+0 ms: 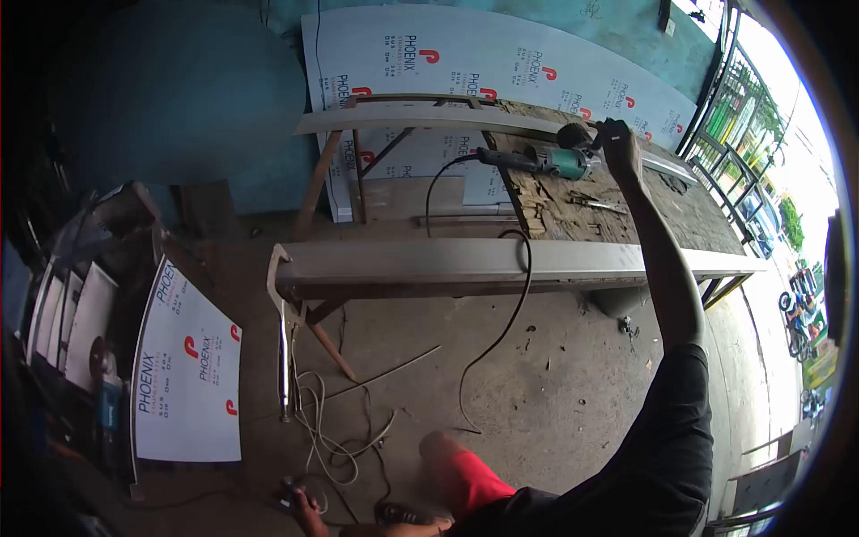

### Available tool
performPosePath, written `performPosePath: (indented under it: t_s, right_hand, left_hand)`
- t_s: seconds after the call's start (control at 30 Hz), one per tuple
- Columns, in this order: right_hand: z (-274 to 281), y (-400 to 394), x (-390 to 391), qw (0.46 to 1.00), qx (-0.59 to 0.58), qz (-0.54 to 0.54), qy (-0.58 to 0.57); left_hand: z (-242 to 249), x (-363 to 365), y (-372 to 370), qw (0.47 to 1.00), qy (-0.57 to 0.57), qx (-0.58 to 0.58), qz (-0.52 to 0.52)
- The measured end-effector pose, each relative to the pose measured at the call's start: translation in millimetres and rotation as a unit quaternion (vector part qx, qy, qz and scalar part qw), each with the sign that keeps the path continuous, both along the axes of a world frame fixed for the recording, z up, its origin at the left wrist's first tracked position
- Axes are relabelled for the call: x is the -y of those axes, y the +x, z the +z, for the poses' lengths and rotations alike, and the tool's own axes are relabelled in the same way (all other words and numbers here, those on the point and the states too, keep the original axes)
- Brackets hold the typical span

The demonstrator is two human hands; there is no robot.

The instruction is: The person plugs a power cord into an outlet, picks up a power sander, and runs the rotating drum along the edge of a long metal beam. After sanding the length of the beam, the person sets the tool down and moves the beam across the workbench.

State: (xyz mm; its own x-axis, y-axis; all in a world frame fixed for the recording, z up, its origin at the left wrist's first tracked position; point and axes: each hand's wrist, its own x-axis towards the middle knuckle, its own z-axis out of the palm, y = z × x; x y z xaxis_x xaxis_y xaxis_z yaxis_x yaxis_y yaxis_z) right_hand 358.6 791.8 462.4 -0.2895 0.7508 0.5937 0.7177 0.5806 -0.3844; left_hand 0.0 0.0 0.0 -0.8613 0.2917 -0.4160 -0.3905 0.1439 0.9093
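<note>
My right hand (619, 150) is stretched out over the workbench and closed at the front end of a green power grinder (568, 163). The grinder lies on a worn wooden board (537, 201), its dark round wheel (573, 136) beside my fist. From its black rear handle a black cord (522, 309) runs over the front steel beam (403, 261) and down to the floor. Low at the bottom left, my left hand (309, 515) is closed around a small dark object (291, 492), too blurred to name. Loops of pale cord (335, 452) lie near it.
A clamp (284, 331) hangs from the beam's left end. A long metal strip (403, 118) spans the bench's far side. Printed steel sheets (385, 54) lean on the wall; another sheet (192, 376) stands left, near a blue grinder (109, 403). Pliers-like tools (598, 204) lie on the board.
</note>
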Motion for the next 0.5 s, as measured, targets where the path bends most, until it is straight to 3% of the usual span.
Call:
performPosePath:
  t_s: [0.07,0.1,0.2,0.27,0.3,0.37,0.43,0.47,0.5]
  right_hand:
    - [-21,13,-16,0.984,0.094,-0.096,0.114]
    - [23,7,-38,0.989,0.089,-0.089,0.073]
    - [45,24,-86,0.982,0.116,-0.15,-0.011]
    - [36,32,-132,0.975,0.125,-0.183,-0.023]
    - [26,37,-150,0.966,0.136,-0.22,-0.031]
    - [20,41,-170,0.96,0.15,-0.224,-0.079]
    - [22,33,-185,0.966,0.13,-0.18,-0.132]
    - [16,29,-182,0.97,0.113,-0.205,-0.069]
    - [9,35,-189,0.969,0.114,-0.205,-0.08]
  left_hand:
    - [9,-1,37,0.974,-0.015,0.207,0.091]
    - [134,10,39,0.974,-0.053,0.195,0.104]
    - [162,12,90,0.947,-0.021,0.251,0.2]
    - [162,50,106,0.944,0.114,0.31,0.022]
    - [180,39,116,0.945,0.101,0.311,0.026]
    - [237,-17,144,0.95,0.064,0.271,0.143]
    - [231,-33,158,0.95,0.062,0.265,0.155]
    - [233,-32,164,0.949,0.058,0.262,0.163]
    - [251,-43,170,0.951,0.047,0.259,0.164]
